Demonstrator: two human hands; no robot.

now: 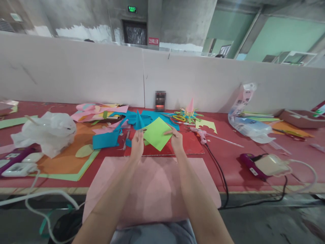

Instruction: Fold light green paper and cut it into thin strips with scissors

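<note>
A square of light green paper (157, 134) is held up in front of me, turned so that its corners point up and down. At its left corner my left hand (137, 145) is closed, its fingers near the paper's edge. My right hand (177, 139) pinches the right corner between thumb and fingers. Just beyond my left hand stands a blue paper cone (138, 121). Beneath the green paper lies a red board (189, 144). Yellow-handled scissors (178, 118) rest behind the paper, on blue sheets.
A pink glue gun (201, 134) lies to the right, its black cord trailing off the table. A pink cone on green strips (190, 110) stands behind it. Plastic bags (54, 130), paper scraps (101, 110) and power strips (256, 166) are spread on both sides. A white partition (101, 74) borders the back.
</note>
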